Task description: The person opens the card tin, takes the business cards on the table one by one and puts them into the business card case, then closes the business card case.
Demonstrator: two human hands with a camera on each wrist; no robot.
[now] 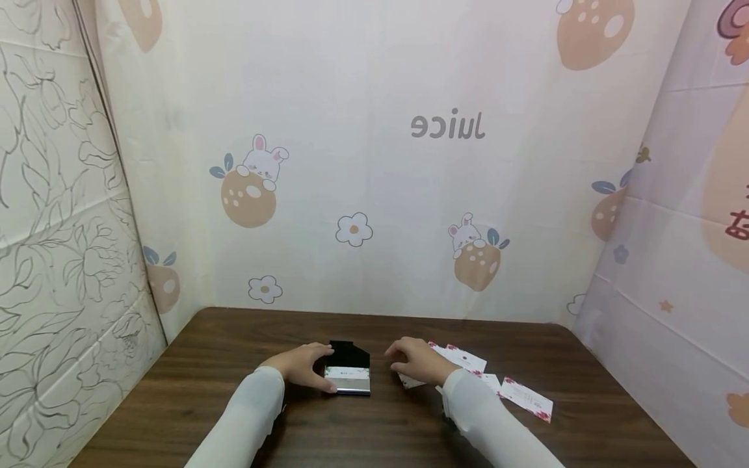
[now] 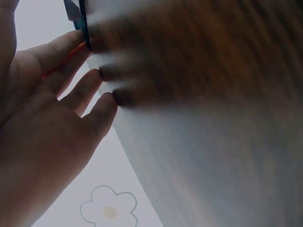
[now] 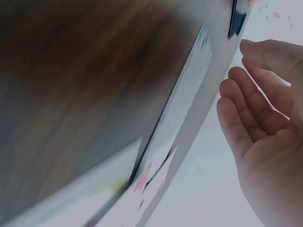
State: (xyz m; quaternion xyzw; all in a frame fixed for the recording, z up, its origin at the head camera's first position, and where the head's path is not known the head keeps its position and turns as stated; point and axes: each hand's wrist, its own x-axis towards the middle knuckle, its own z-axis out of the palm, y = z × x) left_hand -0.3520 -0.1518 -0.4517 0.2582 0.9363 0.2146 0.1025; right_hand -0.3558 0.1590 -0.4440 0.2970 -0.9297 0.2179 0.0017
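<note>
A business card case (image 1: 347,383) lies on the table with its black lid (image 1: 349,355) folded back. White cards with a printed edge sit in its silver tray. My left hand (image 1: 300,367) rests at the case's left side, thumb by the near corner and index finger by the lid. In the left wrist view its fingers are fairly straight, fingertips at the table and the case edge (image 2: 81,21). My right hand (image 1: 422,361) hovers over a stack of cards (image 1: 411,381), fingers loosely bent; nothing shows between them in the right wrist view.
Several loose white cards with pink floral corners lie on the right, among them a slanted card (image 1: 528,398) and cards partly under my right forearm (image 1: 466,357). A printed curtain (image 1: 374,162) hangs behind the dark wooden table (image 1: 246,331), with more curtains at both sides.
</note>
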